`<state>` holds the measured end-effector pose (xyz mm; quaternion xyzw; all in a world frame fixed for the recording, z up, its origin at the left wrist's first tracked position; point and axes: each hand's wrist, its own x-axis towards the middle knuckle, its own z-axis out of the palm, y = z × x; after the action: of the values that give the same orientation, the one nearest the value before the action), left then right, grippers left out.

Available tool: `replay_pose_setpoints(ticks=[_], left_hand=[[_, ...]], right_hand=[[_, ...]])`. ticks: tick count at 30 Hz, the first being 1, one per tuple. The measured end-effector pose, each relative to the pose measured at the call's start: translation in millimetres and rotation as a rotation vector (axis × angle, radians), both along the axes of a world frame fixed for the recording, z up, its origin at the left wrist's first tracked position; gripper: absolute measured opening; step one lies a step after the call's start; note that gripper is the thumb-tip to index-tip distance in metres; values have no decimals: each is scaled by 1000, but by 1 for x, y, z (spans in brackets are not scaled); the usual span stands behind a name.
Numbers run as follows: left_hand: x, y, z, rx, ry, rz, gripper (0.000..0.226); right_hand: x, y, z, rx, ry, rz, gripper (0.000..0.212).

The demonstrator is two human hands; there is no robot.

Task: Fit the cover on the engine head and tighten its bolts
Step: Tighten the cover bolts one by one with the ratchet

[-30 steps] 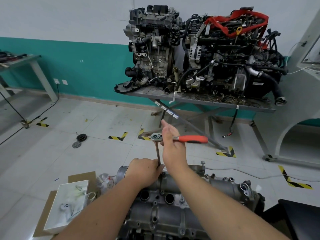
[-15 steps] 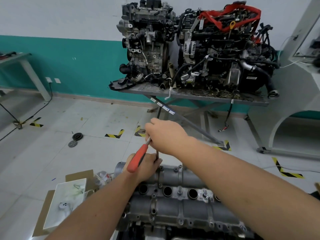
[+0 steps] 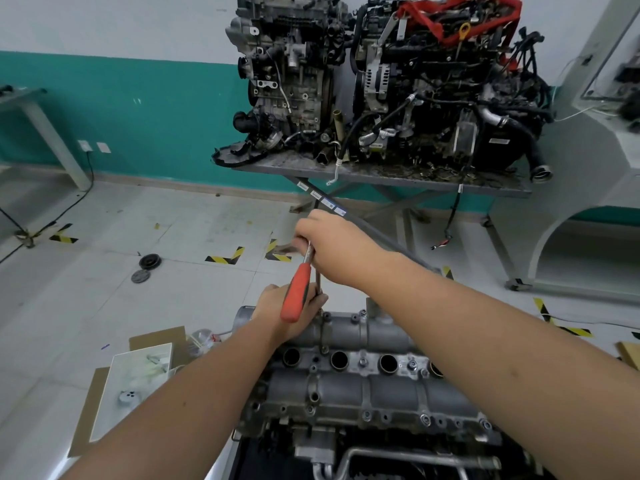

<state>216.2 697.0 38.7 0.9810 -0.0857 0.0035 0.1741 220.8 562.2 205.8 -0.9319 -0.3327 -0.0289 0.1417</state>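
The grey cast cover point(image 3: 367, 393) lies on the engine head at the bottom centre, with round plug holes in a row and several bolts along its edges. A ratchet with a red handle point(image 3: 296, 294) stands on a thin extension bar point(image 3: 318, 282) at the cover's far left edge. My right hand point(image 3: 332, 249) grips the ratchet's head end, the handle pointing down towards me. My left hand point(image 3: 287, 315) holds the extension bar low down, just above the cover. The socket and the bolt under it are hidden by my left hand.
Two full engines point(image 3: 381, 77) stand on a metal table point(image 3: 381, 176) ahead by the teal wall. A cardboard box with a white tray point(image 3: 136, 386) lies on the floor at left. Two round discs point(image 3: 145, 268) lie on the tiles. A white cabinet point(image 3: 588, 209) stands at right.
The ratchet handle has swung from pointing right to pointing down-left towards me. My right hand moved over the ratchet head. My left hand stays on the extension bar.
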Motion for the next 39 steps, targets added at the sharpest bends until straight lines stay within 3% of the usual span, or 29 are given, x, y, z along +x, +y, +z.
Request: replay_pose_setpoints(ticks=[5, 10, 12, 14, 17, 18, 20, 23, 28, 33, 39], left_hand=[[-9, -3, 15, 142, -55, -45, 27], [-18, -5, 26, 214, -61, -60, 22], [-20, -6, 28, 136, -60, -33, 25], [-23, -8, 26, 77, -68, -6, 31], [-31, -16, 22, 101, -104, 8, 33], [-33, -19, 21, 108, -112, 17, 33], [-39, -27, 22, 130, -132, 27, 33], [-48, -38, 25, 134, -127, 14, 34], [-60, -59, 27, 87, -94, -56, 41], [-67, -70, 30, -36, 119, -149, 36], [-75, -75, 33, -121, 238, -162, 37]], right_hand=[[-1, -14, 2, 62, 146, 2, 28], [-5, -33, 11, 115, 281, -169, 65], [-12, -40, 15, 303, 441, -248, 73], [-19, -47, 18, 639, 697, -341, 68], [-31, -51, 24, 976, 976, -426, 35], [-36, -53, 25, 993, 1023, -434, 24], [-44, -58, 23, 948, 1053, -421, 24], [-52, -69, 23, 850, 948, -379, 11], [-55, -87, 28, 792, 959, -390, 18], [-61, -102, 27, 774, 1109, -325, 25], [-58, -115, 17, 903, 1340, -280, 25]])
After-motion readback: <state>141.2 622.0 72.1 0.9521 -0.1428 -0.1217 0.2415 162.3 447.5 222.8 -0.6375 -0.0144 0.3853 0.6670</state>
